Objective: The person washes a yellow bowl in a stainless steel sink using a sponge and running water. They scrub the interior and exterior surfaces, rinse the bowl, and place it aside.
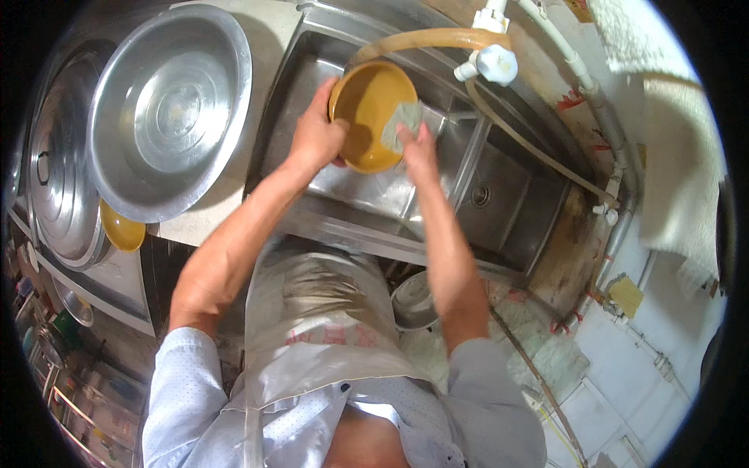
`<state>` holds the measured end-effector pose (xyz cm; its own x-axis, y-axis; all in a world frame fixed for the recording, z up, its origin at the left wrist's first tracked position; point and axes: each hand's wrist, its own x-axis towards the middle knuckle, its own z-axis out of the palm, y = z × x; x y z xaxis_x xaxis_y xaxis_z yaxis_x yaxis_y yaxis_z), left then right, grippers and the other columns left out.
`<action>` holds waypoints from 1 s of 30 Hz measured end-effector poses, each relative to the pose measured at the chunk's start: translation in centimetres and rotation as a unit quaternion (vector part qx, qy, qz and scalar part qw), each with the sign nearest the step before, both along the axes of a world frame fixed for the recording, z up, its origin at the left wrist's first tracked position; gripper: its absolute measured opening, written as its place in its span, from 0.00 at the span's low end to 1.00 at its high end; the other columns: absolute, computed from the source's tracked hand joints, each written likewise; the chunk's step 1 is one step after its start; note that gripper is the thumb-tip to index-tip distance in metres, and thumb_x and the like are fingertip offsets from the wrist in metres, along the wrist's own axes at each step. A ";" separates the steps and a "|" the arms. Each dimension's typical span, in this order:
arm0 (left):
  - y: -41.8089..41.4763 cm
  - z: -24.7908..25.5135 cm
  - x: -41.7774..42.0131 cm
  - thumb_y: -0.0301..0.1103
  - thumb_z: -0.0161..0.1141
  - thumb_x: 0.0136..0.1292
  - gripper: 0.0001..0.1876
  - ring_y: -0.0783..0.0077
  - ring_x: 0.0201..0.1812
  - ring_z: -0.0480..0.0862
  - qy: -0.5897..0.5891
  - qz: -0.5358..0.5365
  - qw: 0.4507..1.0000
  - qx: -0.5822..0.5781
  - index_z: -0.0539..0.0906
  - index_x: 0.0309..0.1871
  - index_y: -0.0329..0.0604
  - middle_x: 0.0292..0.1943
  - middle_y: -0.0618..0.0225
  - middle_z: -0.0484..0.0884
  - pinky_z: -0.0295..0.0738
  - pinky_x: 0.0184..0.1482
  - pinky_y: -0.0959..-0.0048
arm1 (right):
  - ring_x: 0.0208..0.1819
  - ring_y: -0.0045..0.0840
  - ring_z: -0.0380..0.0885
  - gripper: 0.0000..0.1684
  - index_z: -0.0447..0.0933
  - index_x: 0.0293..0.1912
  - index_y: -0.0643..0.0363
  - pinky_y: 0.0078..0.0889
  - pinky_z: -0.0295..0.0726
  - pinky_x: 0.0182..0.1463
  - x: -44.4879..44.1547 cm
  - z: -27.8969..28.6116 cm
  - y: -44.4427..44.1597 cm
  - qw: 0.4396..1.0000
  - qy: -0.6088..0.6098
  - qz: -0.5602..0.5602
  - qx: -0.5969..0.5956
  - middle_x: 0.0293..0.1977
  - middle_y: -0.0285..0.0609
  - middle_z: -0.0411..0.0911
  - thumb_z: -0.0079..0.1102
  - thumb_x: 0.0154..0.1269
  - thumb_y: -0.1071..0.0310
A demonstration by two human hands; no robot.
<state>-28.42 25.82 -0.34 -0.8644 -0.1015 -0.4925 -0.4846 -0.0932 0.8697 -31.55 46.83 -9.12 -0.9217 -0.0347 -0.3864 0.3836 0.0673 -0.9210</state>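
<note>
Over the left basin of a double stainless-steel sink (281,134), my left hand (319,131) grips the left rim of a yellow-brown bowl (366,105), thumb at its inner edge. The bowl's inside faces the camera. Against the inner right side of the bowl, my right hand (416,146) presses a crumpled grey-green cloth (402,126). An orange-brown hose (427,40) runs from the tap fitting down behind the bowl; where it ends is hidden.
On the counter at left stands a large metal basin (175,111), beside a round metal lid (64,164) and another yellow bowl (123,227). A white valve knob (497,64) and a thin hose (532,140) are at the sink's back right. Below sits a metal pot (415,301).
</note>
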 end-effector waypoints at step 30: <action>-1.5 -2.0 1.0 0.22 0.46 0.62 0.29 0.57 0.41 0.87 -0.084 -0.060 0.994 0.032 0.63 0.69 0.40 0.55 0.54 0.78 0.85 0.17 0.69 | 0.54 0.45 0.80 0.22 0.67 0.62 0.60 0.41 0.77 0.56 1.3 -1.5 -0.7 0.971 0.047 0.069 0.224 0.52 0.57 0.79 0.54 0.70 0.69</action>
